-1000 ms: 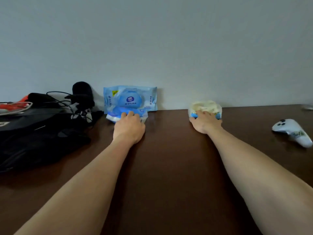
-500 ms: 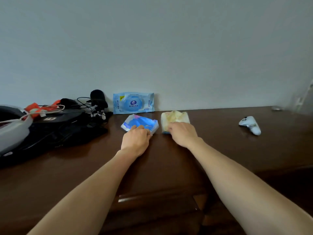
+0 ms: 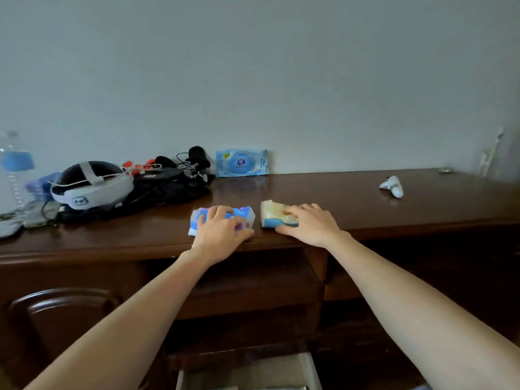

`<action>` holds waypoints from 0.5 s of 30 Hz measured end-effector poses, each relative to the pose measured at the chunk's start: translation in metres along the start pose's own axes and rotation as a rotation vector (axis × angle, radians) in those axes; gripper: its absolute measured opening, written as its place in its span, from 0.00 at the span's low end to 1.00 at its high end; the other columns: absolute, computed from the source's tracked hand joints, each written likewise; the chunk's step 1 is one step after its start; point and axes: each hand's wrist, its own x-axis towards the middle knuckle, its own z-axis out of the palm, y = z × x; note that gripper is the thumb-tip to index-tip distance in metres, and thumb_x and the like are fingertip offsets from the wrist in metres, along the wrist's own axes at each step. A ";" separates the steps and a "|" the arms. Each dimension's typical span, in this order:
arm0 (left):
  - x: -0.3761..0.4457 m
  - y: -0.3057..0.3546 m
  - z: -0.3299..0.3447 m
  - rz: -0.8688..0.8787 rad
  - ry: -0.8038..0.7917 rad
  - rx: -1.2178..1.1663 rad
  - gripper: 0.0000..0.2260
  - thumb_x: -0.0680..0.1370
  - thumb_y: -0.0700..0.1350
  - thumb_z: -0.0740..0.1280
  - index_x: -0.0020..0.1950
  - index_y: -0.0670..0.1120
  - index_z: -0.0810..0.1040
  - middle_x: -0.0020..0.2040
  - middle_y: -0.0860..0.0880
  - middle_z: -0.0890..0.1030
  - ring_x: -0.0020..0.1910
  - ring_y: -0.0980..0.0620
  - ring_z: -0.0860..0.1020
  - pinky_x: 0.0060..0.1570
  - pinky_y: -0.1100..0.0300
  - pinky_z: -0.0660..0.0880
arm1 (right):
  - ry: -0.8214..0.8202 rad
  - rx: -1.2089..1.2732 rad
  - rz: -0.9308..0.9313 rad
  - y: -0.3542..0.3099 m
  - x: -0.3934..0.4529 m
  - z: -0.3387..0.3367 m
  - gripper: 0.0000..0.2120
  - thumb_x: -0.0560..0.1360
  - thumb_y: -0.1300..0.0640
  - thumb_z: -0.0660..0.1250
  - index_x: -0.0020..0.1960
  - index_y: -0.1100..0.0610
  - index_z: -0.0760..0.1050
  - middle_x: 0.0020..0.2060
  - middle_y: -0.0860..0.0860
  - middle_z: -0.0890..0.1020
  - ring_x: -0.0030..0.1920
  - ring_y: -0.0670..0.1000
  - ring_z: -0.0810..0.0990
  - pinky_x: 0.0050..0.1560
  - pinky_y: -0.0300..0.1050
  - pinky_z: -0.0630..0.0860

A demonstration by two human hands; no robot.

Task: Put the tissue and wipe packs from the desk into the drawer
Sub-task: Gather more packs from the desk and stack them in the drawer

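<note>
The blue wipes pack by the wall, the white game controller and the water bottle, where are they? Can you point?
blue wipes pack (image 3: pixel 241 163): head view, on its round middle label.
white game controller (image 3: pixel 392 186): head view, on its body.
water bottle (image 3: pixel 17 161): head view, on its blue label.

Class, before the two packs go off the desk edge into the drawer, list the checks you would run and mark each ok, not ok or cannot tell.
1. Left hand has a grip on the blue pack: ok, fingers lie curled over it.
2. Right hand grips the yellow pack: cannot tell, fingers lie across the top.
3. Both packs near the desk front edge: ok.
4. Drawer open below: ok.
5. Room inside the drawer: cannot tell, mostly out of view.
6. All packs gathered: not ok, the wipe pack leans on the wall.
</note>
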 end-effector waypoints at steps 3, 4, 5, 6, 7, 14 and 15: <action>0.000 -0.024 -0.008 0.035 -0.196 0.146 0.44 0.67 0.76 0.65 0.78 0.57 0.62 0.78 0.47 0.62 0.74 0.43 0.63 0.71 0.44 0.61 | 0.110 -0.125 -0.073 -0.009 -0.006 0.000 0.37 0.69 0.21 0.59 0.72 0.40 0.70 0.64 0.50 0.77 0.66 0.56 0.72 0.60 0.56 0.69; -0.001 -0.030 -0.012 0.063 -0.208 0.237 0.48 0.65 0.77 0.65 0.80 0.56 0.57 0.77 0.47 0.64 0.72 0.43 0.66 0.69 0.46 0.64 | 0.131 -0.145 -0.100 -0.012 -0.010 0.003 0.37 0.69 0.22 0.60 0.72 0.41 0.71 0.61 0.51 0.77 0.64 0.56 0.73 0.59 0.55 0.70; -0.002 -0.034 -0.015 0.079 -0.207 0.304 0.50 0.65 0.77 0.66 0.80 0.54 0.56 0.75 0.47 0.69 0.69 0.43 0.68 0.67 0.48 0.66 | 0.158 -0.140 -0.128 -0.016 -0.014 0.007 0.35 0.71 0.25 0.63 0.71 0.43 0.72 0.58 0.52 0.77 0.61 0.56 0.73 0.56 0.54 0.71; -0.004 -0.036 -0.018 0.099 -0.189 0.343 0.48 0.66 0.75 0.67 0.80 0.53 0.58 0.72 0.48 0.72 0.66 0.43 0.69 0.63 0.50 0.68 | 0.216 -0.104 -0.165 -0.020 -0.020 0.011 0.30 0.73 0.31 0.67 0.70 0.45 0.75 0.55 0.53 0.76 0.58 0.57 0.74 0.54 0.53 0.73; -0.009 -0.036 -0.020 0.136 -0.157 0.361 0.44 0.69 0.72 0.68 0.78 0.52 0.61 0.69 0.48 0.75 0.64 0.43 0.71 0.61 0.51 0.68 | 0.310 -0.058 -0.220 -0.023 -0.027 0.018 0.25 0.74 0.38 0.70 0.67 0.48 0.78 0.51 0.53 0.76 0.55 0.58 0.75 0.51 0.53 0.75; -0.158 -0.060 0.049 0.151 0.308 0.145 0.20 0.72 0.39 0.61 0.63 0.48 0.79 0.60 0.48 0.81 0.47 0.41 0.75 0.41 0.52 0.74 | 0.554 0.229 -0.397 -0.040 -0.138 0.188 0.16 0.79 0.51 0.65 0.60 0.59 0.80 0.51 0.53 0.79 0.49 0.54 0.80 0.45 0.46 0.77; -0.185 -0.066 0.070 0.087 0.270 0.130 0.19 0.73 0.39 0.63 0.62 0.47 0.80 0.60 0.47 0.81 0.46 0.40 0.76 0.40 0.52 0.74 | 0.396 0.218 -0.401 -0.044 -0.155 0.218 0.18 0.79 0.49 0.63 0.60 0.60 0.80 0.52 0.53 0.79 0.49 0.54 0.80 0.45 0.47 0.78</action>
